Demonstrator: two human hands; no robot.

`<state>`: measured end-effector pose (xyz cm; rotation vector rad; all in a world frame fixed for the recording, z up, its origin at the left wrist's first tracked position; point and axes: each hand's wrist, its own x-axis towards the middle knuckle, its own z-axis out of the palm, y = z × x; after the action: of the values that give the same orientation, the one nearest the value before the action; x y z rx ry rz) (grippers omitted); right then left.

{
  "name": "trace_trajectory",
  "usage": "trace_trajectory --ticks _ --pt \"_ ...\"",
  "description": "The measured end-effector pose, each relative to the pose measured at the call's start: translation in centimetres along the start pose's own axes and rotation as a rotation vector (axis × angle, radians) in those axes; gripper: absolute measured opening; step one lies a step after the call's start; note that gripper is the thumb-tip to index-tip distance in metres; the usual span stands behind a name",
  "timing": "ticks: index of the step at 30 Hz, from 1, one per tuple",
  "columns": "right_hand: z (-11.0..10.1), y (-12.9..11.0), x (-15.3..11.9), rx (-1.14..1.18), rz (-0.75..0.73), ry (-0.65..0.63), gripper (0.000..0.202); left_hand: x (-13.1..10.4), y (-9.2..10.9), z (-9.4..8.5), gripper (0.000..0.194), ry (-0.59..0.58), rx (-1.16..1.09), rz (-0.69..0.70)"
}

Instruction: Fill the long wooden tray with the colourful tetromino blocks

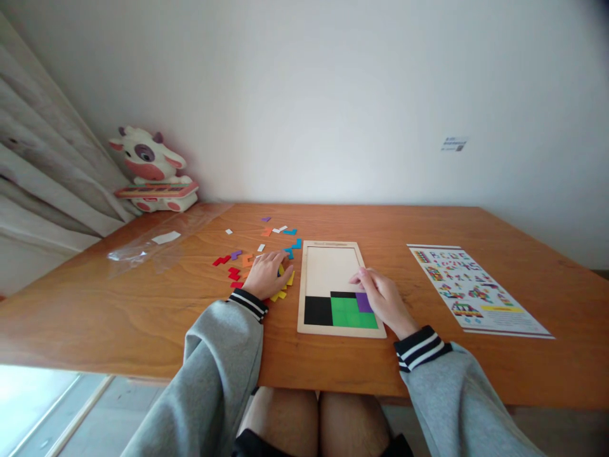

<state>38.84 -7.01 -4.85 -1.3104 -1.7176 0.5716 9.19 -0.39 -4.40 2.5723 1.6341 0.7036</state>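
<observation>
A pale wooden puzzle tray (301, 285) lies on the table with black pieces (318, 311), green pieces (349, 312) and a purple piece (363, 302) in its lower part. Over its right edge is my right hand (380, 295), fingers bent together near the purple piece; whether they hold anything is hidden. My left hand (267, 273) rests palm down, fingers apart, on loose pieces left of the tray. Around it lie red pieces (233, 273), yellow pieces (290, 278), blue pieces (297, 244) and an orange piece (247, 260).
A printed pattern sheet (480, 292) lies on the right of the wooden table (214, 343). Clear plastic wrap (147, 247) is at the left, in front of a cow toy with a keyboard (155, 168). White pieces (229, 231) lie farther back, before the wall.
</observation>
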Motion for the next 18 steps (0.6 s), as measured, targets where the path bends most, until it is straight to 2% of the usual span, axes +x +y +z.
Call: trace_trajectory --ticks 3,7,15,18 --pt "0.0 -0.1 0.0 -0.008 -0.001 0.000 0.050 1.3 -0.6 0.3 0.037 0.034 0.003 -0.052" --pt "-0.1 -0.3 0.1 -0.021 0.013 0.012 0.051 2.6 -1.3 0.8 0.033 0.010 0.003 -0.095" --pt "0.0 -0.2 0.1 0.008 0.048 0.015 0.053 2.3 -1.5 1.0 0.023 0.016 -0.132 -0.022" --pt "0.1 0.1 0.4 0.041 0.074 0.020 0.054 2.1 -1.3 1.0 0.025 0.019 -0.139 0.068"
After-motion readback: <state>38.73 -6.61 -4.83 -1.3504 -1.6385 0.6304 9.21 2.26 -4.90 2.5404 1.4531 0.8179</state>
